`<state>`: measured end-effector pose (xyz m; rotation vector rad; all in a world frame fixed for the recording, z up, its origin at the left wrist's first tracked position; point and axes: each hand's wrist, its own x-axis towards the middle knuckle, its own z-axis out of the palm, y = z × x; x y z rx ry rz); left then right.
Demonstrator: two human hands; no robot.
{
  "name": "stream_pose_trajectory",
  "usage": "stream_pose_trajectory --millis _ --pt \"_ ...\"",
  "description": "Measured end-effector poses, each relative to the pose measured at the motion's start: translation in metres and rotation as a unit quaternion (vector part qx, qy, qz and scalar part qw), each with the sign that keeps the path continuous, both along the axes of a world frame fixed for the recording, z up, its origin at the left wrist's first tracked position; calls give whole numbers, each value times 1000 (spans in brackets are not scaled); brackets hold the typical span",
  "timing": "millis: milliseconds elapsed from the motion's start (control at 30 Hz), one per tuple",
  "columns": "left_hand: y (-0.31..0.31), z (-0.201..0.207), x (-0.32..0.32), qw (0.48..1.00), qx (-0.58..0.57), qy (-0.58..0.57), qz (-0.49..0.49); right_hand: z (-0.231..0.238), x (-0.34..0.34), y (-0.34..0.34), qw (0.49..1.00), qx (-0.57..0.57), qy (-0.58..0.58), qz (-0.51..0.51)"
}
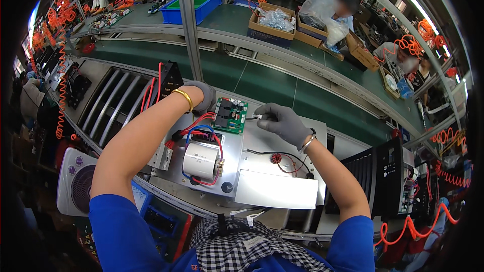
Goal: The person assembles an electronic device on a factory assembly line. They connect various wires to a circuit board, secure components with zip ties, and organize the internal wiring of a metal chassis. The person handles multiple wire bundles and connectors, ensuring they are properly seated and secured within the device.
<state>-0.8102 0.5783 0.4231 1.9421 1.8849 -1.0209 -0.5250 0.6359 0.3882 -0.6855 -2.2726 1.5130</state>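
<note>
A green circuit board (231, 116) with black relays stands over a metal chassis (232, 163), red wires (203, 118) running to its left side. Just beyond the board's upper left corner is my left hand (203, 96) in a grey glove. Its fingers curl inward, and what they hold, if anything, is hidden. On the board's right, my gloved right hand (285, 122) pinches a small white connector (259, 116) on a dark cable. Nearer to me, a white cylindrical capacitor (200, 162) lies on the chassis, with blue and red wires around it.
A bright metal sheet (277, 189) and a ring-shaped coil (276, 158) lie right of the capacitor. Metal rollers (108, 103) run at the left. Black housings stand at the right (385, 174). Across the green belt are a blue bin (209, 7), cartons (272, 32) and other people.
</note>
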Motion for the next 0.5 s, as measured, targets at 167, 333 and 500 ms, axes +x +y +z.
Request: stream_pose_trajectory --millis 167,333,500 --pt "-2 24 6 999 25 -22 14 -8 -22 0 992 127 0 16" --pt "-21 43 15 937 184 -297 11 5 -52 -8 992 88 -92 -8" --pt "-27 34 17 938 158 -308 -10 1 -68 -10 999 2 -31 7"
